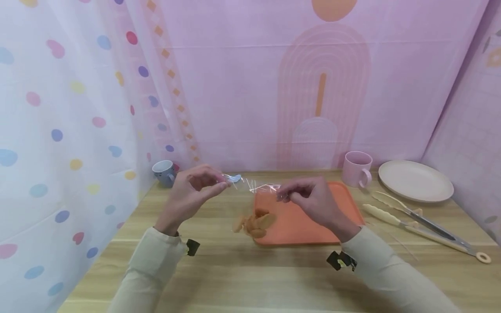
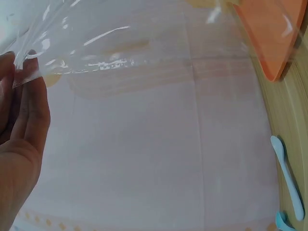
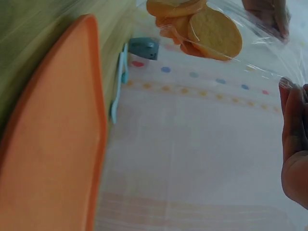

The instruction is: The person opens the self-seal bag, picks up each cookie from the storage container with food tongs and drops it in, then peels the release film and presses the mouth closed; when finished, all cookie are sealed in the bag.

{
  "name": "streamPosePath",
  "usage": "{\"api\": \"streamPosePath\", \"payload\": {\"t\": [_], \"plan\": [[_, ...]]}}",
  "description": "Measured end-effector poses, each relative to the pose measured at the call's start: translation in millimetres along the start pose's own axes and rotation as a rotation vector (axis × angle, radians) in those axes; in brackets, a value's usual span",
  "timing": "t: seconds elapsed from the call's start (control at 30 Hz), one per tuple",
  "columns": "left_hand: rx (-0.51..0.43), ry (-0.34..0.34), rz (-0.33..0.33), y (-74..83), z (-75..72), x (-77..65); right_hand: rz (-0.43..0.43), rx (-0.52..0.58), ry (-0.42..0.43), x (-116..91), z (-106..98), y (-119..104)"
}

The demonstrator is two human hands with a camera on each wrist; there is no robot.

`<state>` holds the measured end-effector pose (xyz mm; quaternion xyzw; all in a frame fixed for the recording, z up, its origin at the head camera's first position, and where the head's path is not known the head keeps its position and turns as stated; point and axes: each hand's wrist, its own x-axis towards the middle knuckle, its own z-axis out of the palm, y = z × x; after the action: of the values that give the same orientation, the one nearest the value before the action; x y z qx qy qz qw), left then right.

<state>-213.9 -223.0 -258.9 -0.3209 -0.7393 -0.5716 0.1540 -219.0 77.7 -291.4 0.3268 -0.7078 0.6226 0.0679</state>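
A clear plastic bag [image 1: 254, 188] hangs between my two hands above the table. My left hand [image 1: 192, 191] pinches one upper corner of it between thumb and fingers. The opposite upper corner is pinched by my right hand [image 1: 311, 198]. Round, flat orange-brown biscuits [image 3: 215, 32], several of them, lie bunched at the bottom of the bag. In the head view the biscuits [image 1: 256, 224] hang by the left edge of the orange tray [image 1: 313, 221]. The left wrist view shows the bag's plastic [image 2: 110, 43] stretched and creased from my fingers.
A blue cup [image 1: 164, 173] stands at the back left. Behind my hands lies a light blue spoon [image 2: 288, 178]. To the right are a pink mug [image 1: 356, 168], a cream plate [image 1: 415, 180] and tongs [image 1: 430, 230]. A patterned curtain closes off the back.
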Motion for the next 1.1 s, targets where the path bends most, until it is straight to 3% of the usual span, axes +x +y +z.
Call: {"api": "streamPosePath", "payload": {"t": [0.23,0.43,0.67,0.9,1.1], "plan": [[0.048,-0.097,-0.020,4.9,0.0,10.4,0.097,-0.077,-0.043,-0.8,-5.2,16.6],[0.134,-0.141,-0.017,11.6,0.3,15.9,0.116,-0.137,-0.154,7.6,-0.5,9.6],[0.213,-0.204,-0.017,13.8,0.9,14.2,0.022,-0.187,-0.326,30.7,28.8,-10.1],[0.239,-0.227,-0.006,13.0,3.8,13.4,-0.163,-0.250,-0.287,40.6,51.2,-17.0],[0.289,-0.218,0.026,12.8,5.0,15.6,-0.216,-0.382,-0.323,44.9,58.8,-19.1]]}}
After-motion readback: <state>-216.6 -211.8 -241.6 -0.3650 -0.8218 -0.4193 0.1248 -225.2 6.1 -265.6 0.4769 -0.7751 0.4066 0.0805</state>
